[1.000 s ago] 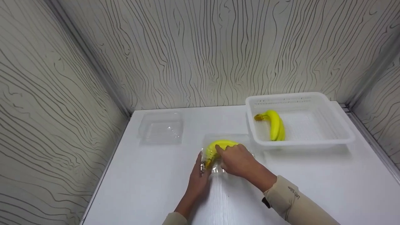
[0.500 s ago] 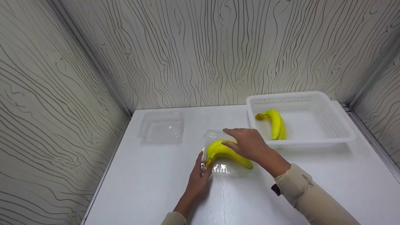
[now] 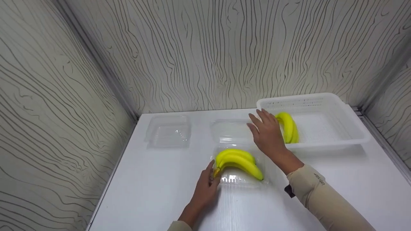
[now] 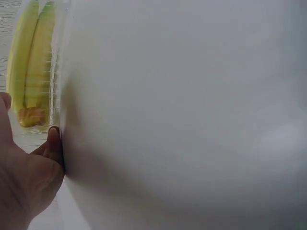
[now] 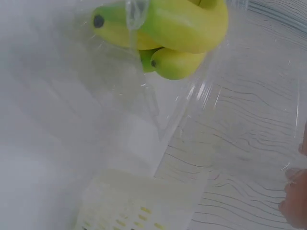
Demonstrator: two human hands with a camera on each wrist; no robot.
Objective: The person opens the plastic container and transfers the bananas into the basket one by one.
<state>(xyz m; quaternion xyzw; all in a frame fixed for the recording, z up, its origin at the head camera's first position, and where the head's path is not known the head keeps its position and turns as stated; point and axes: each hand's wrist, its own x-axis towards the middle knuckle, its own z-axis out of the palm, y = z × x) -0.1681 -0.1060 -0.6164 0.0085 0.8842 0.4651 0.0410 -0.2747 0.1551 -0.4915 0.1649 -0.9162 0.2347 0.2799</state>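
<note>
A bunch of yellow bananas (image 3: 239,162) lies in the base of a clear plastic clamshell container (image 3: 236,181) at the middle of the table. Its lid (image 3: 229,131) is folded back toward the wall. My left hand (image 3: 204,189) grips the container's left end beside the banana stem, thumb and fingers to either side of it in the left wrist view. Beside the lid's right edge hangs my right hand (image 3: 269,136), fingers spread and holding nothing. It covers part of the basket's left edge in the head view; its fingertips (image 5: 295,199) show at the right wrist view's right border.
A white perforated basket (image 3: 330,144) stands at the back right with another banana bunch (image 3: 289,128) inside. Another clear plastic container (image 3: 168,131) sits at the back left. Patterned walls close off the back and sides of the white table (image 3: 154,189).
The lid has swung up off the bananas and lies back. My right hand has moved away from me and right, its fingers spreading. My left hand stays at the container's end.
</note>
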